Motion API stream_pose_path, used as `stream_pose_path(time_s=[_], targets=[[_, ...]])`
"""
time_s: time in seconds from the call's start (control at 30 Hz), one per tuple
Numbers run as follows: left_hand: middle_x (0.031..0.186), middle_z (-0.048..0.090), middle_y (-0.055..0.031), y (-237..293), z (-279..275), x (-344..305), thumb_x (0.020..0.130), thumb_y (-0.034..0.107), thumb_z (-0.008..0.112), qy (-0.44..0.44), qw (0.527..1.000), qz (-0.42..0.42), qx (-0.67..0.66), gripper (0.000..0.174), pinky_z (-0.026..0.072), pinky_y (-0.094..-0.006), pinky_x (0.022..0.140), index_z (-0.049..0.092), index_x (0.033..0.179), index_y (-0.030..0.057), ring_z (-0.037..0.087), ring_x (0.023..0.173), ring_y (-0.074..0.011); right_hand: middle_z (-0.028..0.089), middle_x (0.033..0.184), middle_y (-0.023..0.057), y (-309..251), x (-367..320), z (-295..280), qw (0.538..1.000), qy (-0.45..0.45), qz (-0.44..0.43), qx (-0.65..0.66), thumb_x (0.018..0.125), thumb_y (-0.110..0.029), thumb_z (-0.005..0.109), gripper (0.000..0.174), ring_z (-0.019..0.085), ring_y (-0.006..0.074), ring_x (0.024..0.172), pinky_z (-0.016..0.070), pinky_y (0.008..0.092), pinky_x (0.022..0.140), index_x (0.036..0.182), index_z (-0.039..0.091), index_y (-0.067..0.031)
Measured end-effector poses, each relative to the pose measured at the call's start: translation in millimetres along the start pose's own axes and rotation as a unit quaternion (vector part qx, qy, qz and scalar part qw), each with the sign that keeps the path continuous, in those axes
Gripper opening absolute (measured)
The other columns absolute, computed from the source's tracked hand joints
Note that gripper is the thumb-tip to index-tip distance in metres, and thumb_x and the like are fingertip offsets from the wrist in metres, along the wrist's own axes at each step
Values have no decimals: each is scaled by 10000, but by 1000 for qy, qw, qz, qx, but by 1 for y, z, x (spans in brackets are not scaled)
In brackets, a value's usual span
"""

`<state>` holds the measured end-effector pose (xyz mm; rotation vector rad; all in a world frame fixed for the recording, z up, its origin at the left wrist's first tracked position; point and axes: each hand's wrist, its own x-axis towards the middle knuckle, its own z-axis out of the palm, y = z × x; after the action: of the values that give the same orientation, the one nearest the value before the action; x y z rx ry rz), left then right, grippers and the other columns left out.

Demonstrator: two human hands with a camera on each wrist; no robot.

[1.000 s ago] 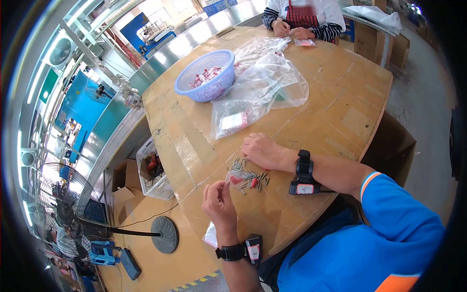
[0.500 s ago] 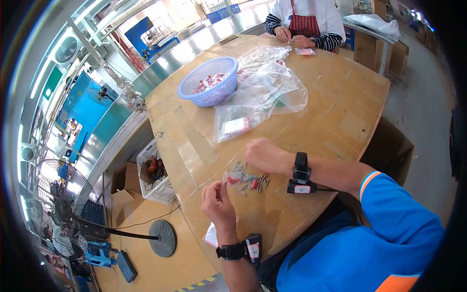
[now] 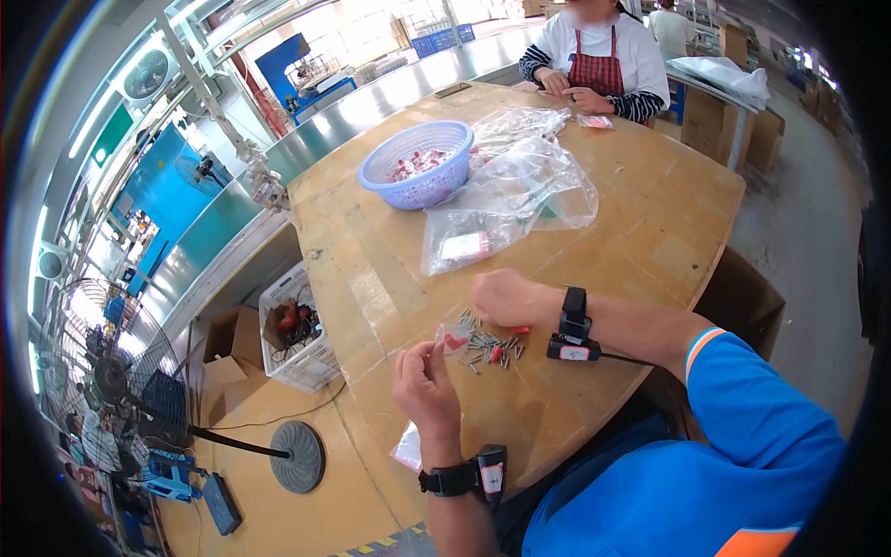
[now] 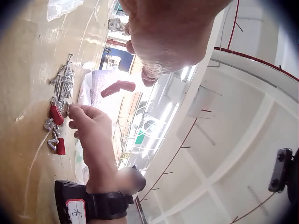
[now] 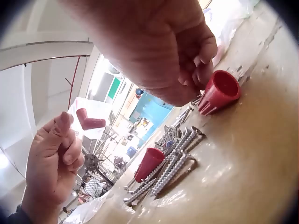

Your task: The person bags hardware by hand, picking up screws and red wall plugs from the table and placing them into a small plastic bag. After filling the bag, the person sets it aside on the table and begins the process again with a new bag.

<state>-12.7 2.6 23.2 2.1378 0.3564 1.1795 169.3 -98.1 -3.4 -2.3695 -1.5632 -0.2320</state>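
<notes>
My left hand [image 3: 427, 390] pinches a small clear bag [image 3: 453, 338] by its edge, raised above the table; two red pieces [image 4: 119, 87] show inside. My right hand [image 3: 510, 299] is low over a loose pile of silver screws [image 3: 484, 348], palm down with fingers curled. Its fingertips pinch a screw at the pile's edge, partly hidden by the fingers, in the right wrist view. A red cone-shaped cap [image 5: 221, 91] stands on the table beside those fingertips, and another red cap [image 5: 149, 164] lies against the screws.
Beyond the pile lie large clear plastic bags [image 3: 529, 190] and a lilac basket [image 3: 418, 190] of red-and-clear packets. A small bag [image 3: 406, 447] lies near my left wrist. Across the table [image 3: 668, 209], a person [image 3: 594, 65] handles small items. A fan [image 3: 109, 371] stands left.
The head view has tilted up, showing more of the person opposite. A red cap now shows beside my right hand, which has shifted slightly over the screws. My left hand still holds the bag.
</notes>
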Motion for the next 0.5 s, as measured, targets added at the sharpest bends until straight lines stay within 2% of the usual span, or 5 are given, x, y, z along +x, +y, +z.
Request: stream_pose_path(time_s=[0.13,0.23,0.33,0.43,0.5], targets=[[690,542,-64,-1,1,0,853,93,635,0,1000,-5,-3,115,405,-265,538,601,816,-11,484,580,-131,634,702,201,0,0,2,995,8,-82,-62,666,-138,596,153,648,322,655,520,401,561,660,661,-1],[688,539,-65,-1,1,0,853,90,632,-4,1000,-9,-5,115,404,-264,540,600,817,-14,481,582,-130,601,728,197,4,1,3,995,-13,-90,-42,678,-110,581,112,608,358,681,503,416,599,647,621,-10],[684,535,-65,-1,2,0,852,87,630,-7,1000,-4,-2,112,401,-265,538,601,816,-15,479,582,-131,600,748,164,5,6,-10,994,-99,-46,-30,677,-110,587,92,601,342,697,496,405,610,661,622,-27],[680,531,-66,-1,1,1,851,83,631,-13,1000,-2,3,110,399,-267,535,599,812,-15,476,581,-134,584,768,141,8,3,-16,991,7,-77,112,684,-126,593,97,593,328,734,486,402,631,688,621,-34],[677,528,-68,-2,2,0,850,83,631,-19,1000,-4,5,110,397,-268,533,598,809,-14,474,579,-135,572,783,137,1,0,-24,989,-50,-121,64,695,-134,593,107,588,324,753,478,406,648,696,611,-29]])
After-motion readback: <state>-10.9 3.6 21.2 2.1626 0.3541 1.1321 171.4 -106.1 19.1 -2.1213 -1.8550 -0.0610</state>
